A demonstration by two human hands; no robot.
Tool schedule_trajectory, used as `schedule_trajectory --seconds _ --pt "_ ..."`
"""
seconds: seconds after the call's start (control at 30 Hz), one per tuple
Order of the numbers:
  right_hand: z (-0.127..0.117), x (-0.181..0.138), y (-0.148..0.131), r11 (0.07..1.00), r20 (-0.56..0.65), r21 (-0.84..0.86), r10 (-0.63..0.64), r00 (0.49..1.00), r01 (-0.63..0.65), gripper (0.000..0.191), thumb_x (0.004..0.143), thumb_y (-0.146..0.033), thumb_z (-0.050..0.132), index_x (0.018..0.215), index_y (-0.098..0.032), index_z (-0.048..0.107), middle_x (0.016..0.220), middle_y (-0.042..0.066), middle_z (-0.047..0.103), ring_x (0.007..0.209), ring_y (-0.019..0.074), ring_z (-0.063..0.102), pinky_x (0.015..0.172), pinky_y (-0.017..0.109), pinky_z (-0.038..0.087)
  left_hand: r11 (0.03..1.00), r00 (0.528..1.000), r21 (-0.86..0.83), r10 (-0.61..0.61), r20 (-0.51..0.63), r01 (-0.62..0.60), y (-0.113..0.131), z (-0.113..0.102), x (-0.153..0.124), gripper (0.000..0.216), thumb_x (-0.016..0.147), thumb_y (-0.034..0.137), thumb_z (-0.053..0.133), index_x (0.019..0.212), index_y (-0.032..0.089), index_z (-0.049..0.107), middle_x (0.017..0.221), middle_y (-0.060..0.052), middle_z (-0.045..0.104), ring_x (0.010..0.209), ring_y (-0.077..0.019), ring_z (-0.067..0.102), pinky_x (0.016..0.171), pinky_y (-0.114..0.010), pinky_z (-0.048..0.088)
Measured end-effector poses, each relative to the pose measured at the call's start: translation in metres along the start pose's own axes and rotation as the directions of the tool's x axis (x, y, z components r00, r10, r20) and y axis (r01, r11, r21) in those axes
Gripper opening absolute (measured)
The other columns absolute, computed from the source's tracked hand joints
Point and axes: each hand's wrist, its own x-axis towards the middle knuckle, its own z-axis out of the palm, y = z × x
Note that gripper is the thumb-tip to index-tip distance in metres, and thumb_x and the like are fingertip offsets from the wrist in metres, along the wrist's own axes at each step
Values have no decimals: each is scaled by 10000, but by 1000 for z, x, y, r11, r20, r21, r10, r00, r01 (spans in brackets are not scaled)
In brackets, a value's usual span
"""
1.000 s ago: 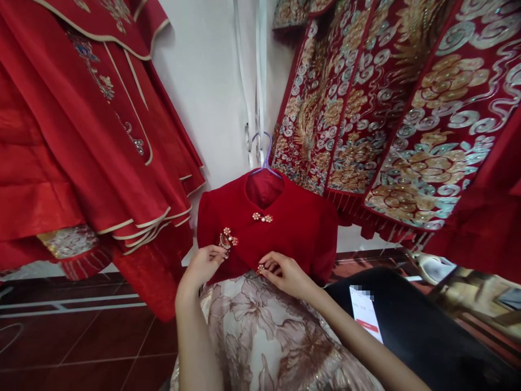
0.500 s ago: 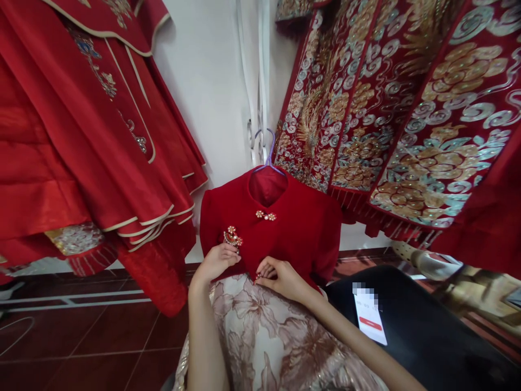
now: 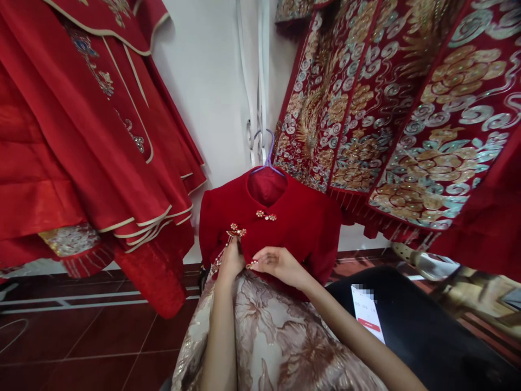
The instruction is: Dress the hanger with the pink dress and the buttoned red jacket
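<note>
A short red velvet jacket (image 3: 297,228) hangs on a purple hanger (image 3: 266,157) over a pale floral skirt (image 3: 268,336). A pearl clasp (image 3: 266,216) closes its collar. My left hand (image 3: 231,259) is closed on the jacket's front edge just under a gold and pearl brooch (image 3: 236,232), whose bead tassel hangs beside the hand. My right hand (image 3: 277,264) pinches a small gold button on the lower front of the jacket, fingertips close to the left hand.
Red embroidered robes (image 3: 81,136) hang at the left. Heavily embroidered red and gold skirt panels (image 3: 399,119) hang at the right. A black garment bag with a white tag (image 3: 366,317) lies at lower right. Dark red floor tiles (image 3: 81,336) lie below.
My left hand moved right and up to the jacket's front edge under the brooch. My right hand rose slightly and drew the lower front towards the left hand.
</note>
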Motion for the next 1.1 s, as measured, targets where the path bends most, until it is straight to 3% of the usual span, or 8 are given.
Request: schedule_trajectory --seconds 0.13,0.27,0.47,0.67,0.9,1.0,1.1 --pt "9 33 19 997 -68 59 -47 997 51 363 635 -415 773 850 -155 640 807 39 704 748 152 666 792 319 533 989 992 -141 68 102 -53 -22 -5 5 307 598 151 670 892 181 585 820 -40 703 751 -196 667 697 -281 496" --pt "17 55 49 966 -242 -223 -186 952 132 217 754 -351 678 842 -161 622 803 42 674 728 149 645 714 293 542 991 998 -135 32 50 -25 -43 -7 11 295 627 215 698 892 174 574 767 -14 660 661 -154 649 657 -272 511" --pt "23 54 68 868 -347 -479 -323 880 130 103 852 -276 551 807 -188 524 815 48 605 698 154 615 660 288 541 992 1000 -125 3 -27 -7 -40 -1 11 292 616 173 730 873 169 592 886 -43 667 714 -144 657 687 -280 535" --pt "24 54 72 866 -358 -486 -321 877 118 107 845 -277 575 811 -181 544 806 45 616 695 156 619 648 271 533 979 1000 -206 -13 -28 7 -41 2 12 310 596 144 747 859 145 583 743 -23 648 686 -143 650 693 -286 544" --pt "27 62 73 857 -397 -512 -301 867 62 95 826 -259 596 796 -168 602 799 41 636 639 137 616 602 244 524 989 995 -143 -60 -83 47 -37 5 12 239 618 30 632 819 155 593 727 -26 681 707 -150 672 695 -266 540" --pt "28 63 70 845 -397 -532 -302 867 51 86 819 -252 606 806 -169 625 805 39 649 636 134 616 594 238 520 989 988 -139 -65 -138 46 -40 3 13 186 621 68 653 785 152 625 739 -36 696 710 -155 678 724 -279 537" --pt "29 58 65 843 -361 -530 -321 875 91 90 811 -256 619 827 -171 643 807 33 653 627 126 612 589 232 517 976 992 -210 -77 -105 53 -46 -4 14 158 606 119 704 751 143 647 704 -42 699 685 -157 676 734 -289 538"
